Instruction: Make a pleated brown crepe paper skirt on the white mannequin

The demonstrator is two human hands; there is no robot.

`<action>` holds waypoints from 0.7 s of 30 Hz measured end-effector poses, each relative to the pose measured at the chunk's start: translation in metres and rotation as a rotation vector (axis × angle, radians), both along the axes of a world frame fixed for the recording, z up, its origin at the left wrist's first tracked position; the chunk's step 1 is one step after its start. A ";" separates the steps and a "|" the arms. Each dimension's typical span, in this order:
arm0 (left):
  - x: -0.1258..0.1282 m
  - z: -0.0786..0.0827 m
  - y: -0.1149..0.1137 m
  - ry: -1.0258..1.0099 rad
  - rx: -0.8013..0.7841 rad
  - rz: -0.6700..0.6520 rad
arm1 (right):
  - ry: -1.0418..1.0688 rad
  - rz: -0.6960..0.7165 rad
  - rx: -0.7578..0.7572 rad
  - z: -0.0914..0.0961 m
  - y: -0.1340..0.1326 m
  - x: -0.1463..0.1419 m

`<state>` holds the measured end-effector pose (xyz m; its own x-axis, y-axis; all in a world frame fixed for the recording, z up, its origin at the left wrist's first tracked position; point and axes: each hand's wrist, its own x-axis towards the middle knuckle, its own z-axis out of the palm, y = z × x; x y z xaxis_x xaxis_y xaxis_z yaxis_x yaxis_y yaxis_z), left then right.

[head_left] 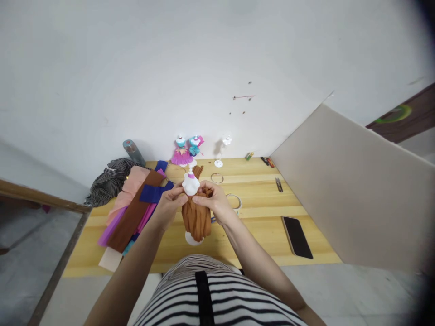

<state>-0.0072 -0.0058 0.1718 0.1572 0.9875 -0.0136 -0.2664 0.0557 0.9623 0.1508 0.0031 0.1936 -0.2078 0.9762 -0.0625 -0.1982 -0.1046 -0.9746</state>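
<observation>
A small white dress form (pixel 190 184) with a purple band at its neck stands upright between my hands, close to the table's front. Brown pleated crepe paper (pixel 196 219) hangs from its waist like a skirt, with the round white base (pixel 194 238) showing below. My left hand (pixel 169 204) pinches the paper's top edge at the left of the waist. My right hand (pixel 213 200) is closed on a gathered bunch of the same brown paper at the right of the waist.
Coloured crepe paper sheets (pixel 127 213) and striped cloth (pixel 113 179) lie left. Two dressed forms (pixel 181 151) and a bare white form (pixel 219 162) stand by the wall, with a bottle (pixel 133 152) farther left. Tape rolls (pixel 239 202), thread snips (pixel 279 184) and a phone (pixel 297 237) lie right, beside an upright board (pixel 356 190).
</observation>
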 end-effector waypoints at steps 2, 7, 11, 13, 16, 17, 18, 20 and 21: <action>-0.001 -0.001 0.000 0.047 0.057 -0.006 | -0.030 -0.019 0.038 0.000 -0.002 -0.002; -0.004 0.000 -0.002 0.115 0.157 -0.046 | -0.107 -0.090 0.095 -0.001 -0.007 -0.008; -0.006 -0.001 -0.003 0.070 0.130 -0.127 | -0.188 -0.137 0.107 0.001 -0.009 -0.010; -0.007 -0.003 -0.002 0.034 0.091 -0.151 | -0.208 -0.145 0.110 0.004 -0.010 -0.010; -0.007 -0.005 -0.001 -0.021 0.058 -0.127 | -0.205 -0.152 0.100 0.006 -0.010 -0.009; -0.007 -0.006 0.000 -0.039 0.048 -0.112 | -0.200 -0.149 0.095 0.007 -0.011 -0.008; -0.006 -0.006 0.000 -0.057 0.037 -0.093 | -0.195 -0.137 0.091 0.007 -0.011 -0.008; -0.004 -0.005 0.000 -0.098 0.008 -0.055 | -0.188 -0.103 0.086 0.008 -0.013 -0.006; -0.003 -0.004 0.000 -0.121 -0.010 -0.040 | -0.188 -0.091 0.086 0.008 -0.014 -0.005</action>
<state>-0.0103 -0.0056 0.1675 0.1973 0.9803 -0.0021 -0.3783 0.0781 0.9224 0.1455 -0.0104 0.2016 -0.1117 0.9937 -0.0072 -0.0169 -0.0091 -0.9998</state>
